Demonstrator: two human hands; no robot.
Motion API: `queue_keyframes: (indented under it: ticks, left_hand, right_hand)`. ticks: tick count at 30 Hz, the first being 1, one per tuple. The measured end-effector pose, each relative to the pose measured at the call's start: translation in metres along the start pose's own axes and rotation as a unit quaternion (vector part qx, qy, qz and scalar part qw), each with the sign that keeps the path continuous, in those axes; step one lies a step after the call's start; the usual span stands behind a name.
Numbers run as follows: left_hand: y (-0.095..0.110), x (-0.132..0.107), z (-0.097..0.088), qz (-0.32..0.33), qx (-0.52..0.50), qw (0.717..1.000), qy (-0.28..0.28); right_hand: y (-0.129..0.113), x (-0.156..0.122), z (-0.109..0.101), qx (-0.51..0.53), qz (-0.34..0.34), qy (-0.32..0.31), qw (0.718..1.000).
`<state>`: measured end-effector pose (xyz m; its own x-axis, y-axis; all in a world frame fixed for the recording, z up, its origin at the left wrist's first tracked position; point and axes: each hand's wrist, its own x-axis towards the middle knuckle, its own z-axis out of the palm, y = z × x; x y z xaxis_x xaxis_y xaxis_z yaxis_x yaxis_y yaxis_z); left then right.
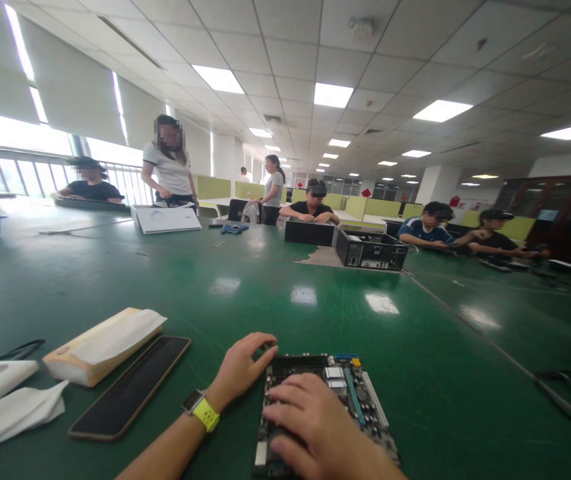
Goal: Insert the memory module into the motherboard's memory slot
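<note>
A computer motherboard [360, 400] lies flat on the green tabletop right in front of me. Over its left part, my right hand [310, 420] is spread with the fingers apart, covering much of that side; whether the fingertips press on a part is hidden. At the board's far left corner is my left hand [245, 367], wearing a watch with a yellow-green strap [207, 415]. Its fingers are loosely bent and apart, with nothing visible between them. Blue and white slots run along the board's right side.
Left of me lie a dark smartphone [133, 387], a tissue pack [105, 343], a crumpled tissue [20, 410] and a white object [0, 380]. Across the table [245, 287] stand an open computer case [373, 257] and a black panel [310, 233]. Several people sit or stand beyond.
</note>
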<state>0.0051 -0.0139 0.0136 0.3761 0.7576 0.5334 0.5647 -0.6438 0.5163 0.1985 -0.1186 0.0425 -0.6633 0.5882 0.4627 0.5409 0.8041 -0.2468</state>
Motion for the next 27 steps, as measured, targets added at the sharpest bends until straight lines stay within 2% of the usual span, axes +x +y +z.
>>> queue_keyframes:
  ticks: [3, 7, 10, 14, 18, 22, 25, 27]
  left_hand:
    - [-0.001, 0.0, 0.001, 0.001, -0.001, 1.0, 0.004]
    - [-0.002, 0.001, 0.001, 0.001, 0.003, 1.0, 0.006]
    - [-0.002, 0.001, 0.001, 0.001, 0.002, 1.0, 0.005]
    - [-0.003, 0.0, 0.0, -0.001, 0.003, 1.0, 0.014]
    - [-0.004, 0.0, 0.0, -0.005, 0.01, 1.0, 0.022]
    - [-0.004, 0.0, -0.003, -0.002, 0.015, 1.0, 0.018]
    - [-0.003, 0.0, -0.005, 0.0, 0.019, 1.0, 0.013]
    - [-0.003, 0.0, -0.006, -0.001, 0.02, 1.0, 0.012]
  right_hand:
    - [0.004, 0.0, 0.03, -0.048, -0.096, -0.047, 0.993]
    - [0.018, -0.002, 0.055, -0.078, -0.107, -0.085, 0.988]
    - [0.018, -0.003, 0.053, -0.073, -0.09, -0.095, 0.989]
    - [0.008, -0.001, 0.035, -0.055, -0.05, -0.095, 0.993]
    - [0.015, -0.002, 0.01, -0.032, 0.041, -0.053, 0.997]
    - [0.059, -0.015, -0.012, -0.051, 0.173, 0.0, 0.984]
    - [0.102, -0.034, -0.027, -0.103, 0.302, 0.029, 0.947]
    - [0.125, -0.048, -0.037, -0.148, 0.388, 0.038, 0.909]
